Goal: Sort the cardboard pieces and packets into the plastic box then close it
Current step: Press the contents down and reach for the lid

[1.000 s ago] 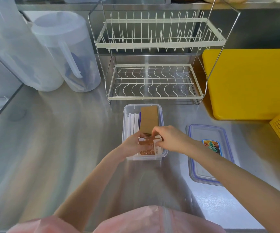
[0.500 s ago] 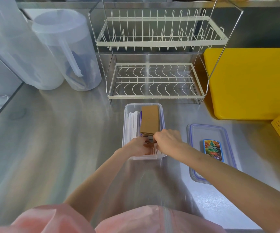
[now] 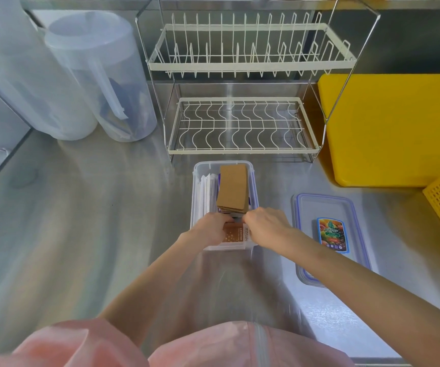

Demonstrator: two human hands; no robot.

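Left hand (image 3: 211, 229) and right hand (image 3: 262, 226), both closed on a brown packet (image 3: 236, 234) at the near end of the plastic box (image 3: 253, 181), cardboard pieces (image 3: 233, 190) just beyond the fingertips, lid (image 3: 303, 234) right of the right hand — risk: packet buckling or jamming if pressed down crooked.

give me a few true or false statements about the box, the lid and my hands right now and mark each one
1. The lid is on the box. False: it lies flat on the counter, to the right of the box.
2. Both hands are at the near end of the box. True: left hand, right hand.
3. The cardboard pieces are in the box. True.
4. The dish rack holds plates. False: both tiers are bare.
5. The brown packet lies on the lid. False: it is between the hands, in the box.
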